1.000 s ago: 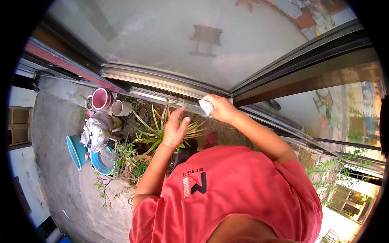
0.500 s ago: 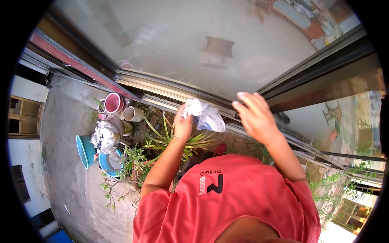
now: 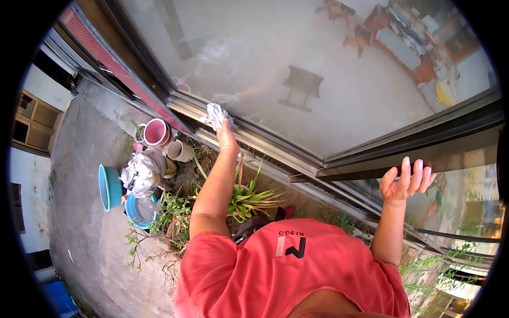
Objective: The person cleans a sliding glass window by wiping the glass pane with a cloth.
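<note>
My left hand (image 3: 227, 137) is closed on a crumpled white cloth (image 3: 216, 115). The cloth lies against the lower edge of a large glass pane (image 3: 238, 63), at the metal window frame (image 3: 254, 139), and a faint reflection of it shows in the glass. On the right, my right hand (image 3: 404, 183) is raised with its fingers apart and nothing in it. It is nearest to the dark frame post (image 3: 408, 155); whether the fingertips touch it I cannot tell.
Below the frame grows a spiky green plant (image 3: 252, 199), with a leafy shrub (image 3: 175, 212) beside it. Further left stand a pink bucket (image 3: 157, 132), a white pot (image 3: 181, 151), a bundled plastic bag (image 3: 144, 172) and a blue basin (image 3: 110, 188) on the concrete ground (image 3: 85, 212).
My left hand has carried the cloth left and up to the frame's lower edge. My right hand has moved right and down, away from the cloth. The view has shifted slightly.
</note>
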Motion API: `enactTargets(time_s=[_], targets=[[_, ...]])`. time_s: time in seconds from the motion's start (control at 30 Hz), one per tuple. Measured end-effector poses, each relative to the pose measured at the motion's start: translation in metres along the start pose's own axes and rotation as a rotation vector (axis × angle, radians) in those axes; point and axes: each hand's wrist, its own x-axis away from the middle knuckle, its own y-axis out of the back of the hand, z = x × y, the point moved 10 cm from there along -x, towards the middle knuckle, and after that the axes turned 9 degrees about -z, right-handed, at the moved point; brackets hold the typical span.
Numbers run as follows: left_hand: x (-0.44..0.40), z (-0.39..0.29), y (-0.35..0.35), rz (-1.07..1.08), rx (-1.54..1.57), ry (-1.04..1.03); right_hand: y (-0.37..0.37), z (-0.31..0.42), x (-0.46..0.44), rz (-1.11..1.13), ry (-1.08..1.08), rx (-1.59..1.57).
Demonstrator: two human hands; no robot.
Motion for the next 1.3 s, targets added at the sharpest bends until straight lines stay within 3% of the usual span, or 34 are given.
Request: enactTargets(time_s=[0.1, 0.33, 0.37, 0.43, 0.5, 0.57, 0.7, 0.77, 0.83, 0.9, 0.97, 1.03, 1.1, 1.17, 1.23, 1.3], targets=[[-0.004, 0.002, -0.013, 0.019, -0.120, -0.131, -0.001, 0.002, 0.000, 0.004, 0.018, 0.014], [-0.143, -0.024, 0.015, -0.401, -0.159, -0.398, -0.003, 0.006, -0.002, 0.021, 0.053, 0.050], [-0.162, -0.036, 0.020, -0.414, -0.107, -0.395, -0.003, 0.008, -0.003, 0.016, 0.078, 0.055], [-0.203, -0.055, 0.008, -0.183, 0.101, -0.236, -0.004, 0.010, -0.008, 0.016, 0.084, 0.059], [-0.179, -0.112, -0.015, -0.286, 0.303, -0.187, -0.005, 0.011, -0.010, 0.029, 0.080, 0.064], [-0.140, -0.202, -0.047, -0.297, 0.213, -0.419, -0.004, 0.011, -0.010, 0.021, 0.074, 0.072], [-0.002, -0.370, -0.147, -0.082, -0.141, -1.143, -0.004, 0.012, -0.013, 0.022, 0.070, 0.073], [0.084, -0.402, -0.196, 0.260, 0.035, -1.314, -0.004, 0.012, -0.013, 0.028, 0.075, 0.082], [0.153, -0.396, -0.220, 0.316, -0.188, -1.682, -0.003, 0.012, -0.013, 0.021, 0.073, 0.083], [0.181, -0.368, -0.220, 0.252, -0.329, -1.828, -0.001, 0.013, -0.013, 0.004, 0.074, 0.077], [0.151, -0.331, -0.199, 0.234, -0.290, -1.811, -0.002, 0.012, -0.013, 0.023, 0.066, 0.081], [0.075, -0.298, -0.163, 0.045, -0.334, -1.506, -0.001, 0.012, -0.015, 0.021, 0.070, 0.086], [-0.024, -0.282, -0.114, -0.187, -0.138, -1.060, -0.003, 0.012, -0.015, 0.033, 0.066, 0.092], [-0.102, -0.280, -0.079, -0.292, -0.266, -0.755, -0.001, 0.012, -0.014, 0.044, 0.072, 0.093], [-0.104, -0.306, -0.091, -0.292, -0.191, -0.725, -0.003, 0.012, -0.017, 0.035, 0.077, 0.110], [-0.079, -0.357, -0.121, -0.255, -0.211, -0.971, -0.003, 0.012, -0.016, 0.049, 0.068, 0.091]])
